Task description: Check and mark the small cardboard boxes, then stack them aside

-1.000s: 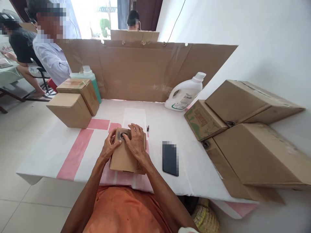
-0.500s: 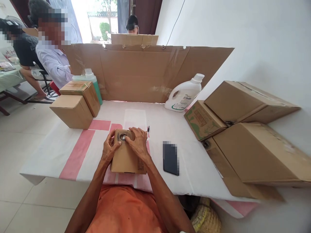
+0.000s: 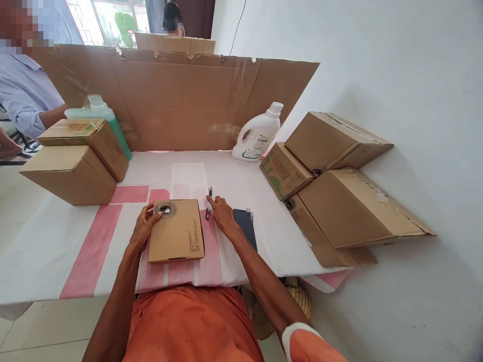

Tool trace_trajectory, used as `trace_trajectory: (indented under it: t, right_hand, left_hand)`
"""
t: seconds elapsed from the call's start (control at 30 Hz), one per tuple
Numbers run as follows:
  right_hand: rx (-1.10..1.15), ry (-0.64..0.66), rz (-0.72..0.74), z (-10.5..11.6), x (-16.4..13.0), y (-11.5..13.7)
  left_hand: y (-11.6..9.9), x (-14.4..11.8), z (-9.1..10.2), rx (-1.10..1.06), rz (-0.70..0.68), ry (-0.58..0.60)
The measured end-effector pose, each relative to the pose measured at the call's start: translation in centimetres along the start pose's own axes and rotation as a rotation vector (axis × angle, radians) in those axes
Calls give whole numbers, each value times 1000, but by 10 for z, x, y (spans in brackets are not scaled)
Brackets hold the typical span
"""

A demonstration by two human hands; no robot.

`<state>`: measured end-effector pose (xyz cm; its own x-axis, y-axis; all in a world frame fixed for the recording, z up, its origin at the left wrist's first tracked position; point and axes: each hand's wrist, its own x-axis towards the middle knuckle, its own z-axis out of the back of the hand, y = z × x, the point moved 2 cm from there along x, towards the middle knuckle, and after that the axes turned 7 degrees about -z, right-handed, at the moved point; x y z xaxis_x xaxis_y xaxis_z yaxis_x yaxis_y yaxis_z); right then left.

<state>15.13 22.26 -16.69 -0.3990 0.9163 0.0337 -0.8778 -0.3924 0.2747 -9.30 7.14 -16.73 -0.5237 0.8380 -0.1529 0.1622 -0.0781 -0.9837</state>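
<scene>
CHG: my right hand (image 3: 222, 215) has left the box (image 3: 177, 232), now at the pen (image 3: 207, 213), 1 o'clock | R: index finger stretched over pen, can't tell if pinching | L: left hand (image 3: 144, 225) pinches box's 9 o'clock edge | BOX: flat on bench (image 3: 147, 171), 12 o'clock | MEANS: left alone steadies box, right freed

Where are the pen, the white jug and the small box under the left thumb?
Pen (image 3: 207, 213): head view, on its nearer end.
White jug (image 3: 258, 139): head view, on its labelled front.
Small box (image 3: 177, 233): head view, middle of its top face.
</scene>
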Motion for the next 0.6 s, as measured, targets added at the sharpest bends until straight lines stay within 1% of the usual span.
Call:
trace_trajectory:
  t: [0.13, 0.23, 0.33, 0.4, 0.43, 0.47, 0.5, 0.53, 0.57, 0.6]
  right_hand:
    - [-58, 89, 97, -7, 18, -2]
    - [-23, 91, 130, 0, 30, -8]
    - [76, 5, 95, 16, 36, -21]
    - [168, -100, 30, 27, 34, -25]
    - [200, -155, -7, 30, 30, -23]
    - [271, -213, -43, 32, 23, -18]
    - [409, -261, -73, 32, 14, -9]
    - [616, -289, -98, 31, 4, 1]
    - [873, -290, -116, 28, -8, 14]
    - [1149, -258, -128, 23, -19, 27]
  left_hand:
    - [3, 0, -3, -16, 4, 23]
    - [9, -7, -1, -33, -20, 39]
    - [16, -16, -1, -55, -62, 56]
    - [20, -20, -7, -71, -96, 66]
    - [22, -21, -11, -79, -114, 68]
    - [25, -21, -16, -85, -131, 70]
    - [27, -20, -22, -90, -148, 71]
    - [29, -19, -27, -93, -166, 73]
    - [31, -17, -33, -95, -183, 76]
    - [32, -15, -37, -95, -201, 81]
